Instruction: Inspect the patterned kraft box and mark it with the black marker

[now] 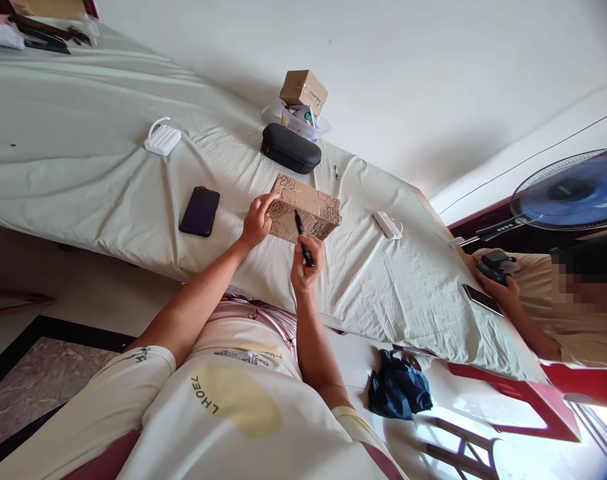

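A brown cardboard box [310,199] lies on the cloth in front of me, with dark scribbled loops drawn on its top and front faces. My left hand [257,219] grips the box at its left end, fingers bent over the upper edge. In my right hand [308,263] is a black marker pen [300,225], the fingers closed around its lower part. The pen's tip points away from me, at the box's front face; whether it touches the cardboard I cannot tell.
Behind the box are a black case [290,148], a clear plastic tub [303,123] and a small carton [303,90]. A phone [200,211] and white device [162,139] lie left, another white device [388,225] right. Beyond, a person [528,293] holds a dark object near a fan [568,190].
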`<state>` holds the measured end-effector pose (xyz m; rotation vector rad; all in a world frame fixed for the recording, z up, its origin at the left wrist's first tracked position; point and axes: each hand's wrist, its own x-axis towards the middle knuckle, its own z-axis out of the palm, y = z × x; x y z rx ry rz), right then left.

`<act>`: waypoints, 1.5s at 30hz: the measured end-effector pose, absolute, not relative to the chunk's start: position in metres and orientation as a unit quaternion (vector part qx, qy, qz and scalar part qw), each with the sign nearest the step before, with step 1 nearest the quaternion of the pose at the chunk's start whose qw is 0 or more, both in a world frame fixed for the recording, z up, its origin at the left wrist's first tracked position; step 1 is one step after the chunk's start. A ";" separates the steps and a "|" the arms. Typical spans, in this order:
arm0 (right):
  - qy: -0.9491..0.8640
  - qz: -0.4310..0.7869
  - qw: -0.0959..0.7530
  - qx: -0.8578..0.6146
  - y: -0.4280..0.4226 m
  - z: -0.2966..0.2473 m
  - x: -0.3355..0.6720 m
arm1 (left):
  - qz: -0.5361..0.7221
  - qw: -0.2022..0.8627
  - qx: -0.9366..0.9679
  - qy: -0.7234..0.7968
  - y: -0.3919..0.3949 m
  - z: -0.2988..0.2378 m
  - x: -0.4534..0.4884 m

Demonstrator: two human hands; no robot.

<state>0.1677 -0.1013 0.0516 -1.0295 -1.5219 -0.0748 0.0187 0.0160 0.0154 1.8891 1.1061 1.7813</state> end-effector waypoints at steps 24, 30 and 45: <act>-0.687 -0.012 0.562 -0.461 -0.080 0.069 0.161 | 0.620 0.171 0.672 0.367 0.015 0.008 0.019; -0.537 -0.090 0.711 -0.444 -0.060 0.089 0.197 | 0.623 0.165 0.670 0.368 0.017 0.003 0.021; -0.517 0.040 0.332 -0.788 -0.023 0.030 0.285 | 0.663 0.173 0.540 0.488 0.017 -0.016 0.007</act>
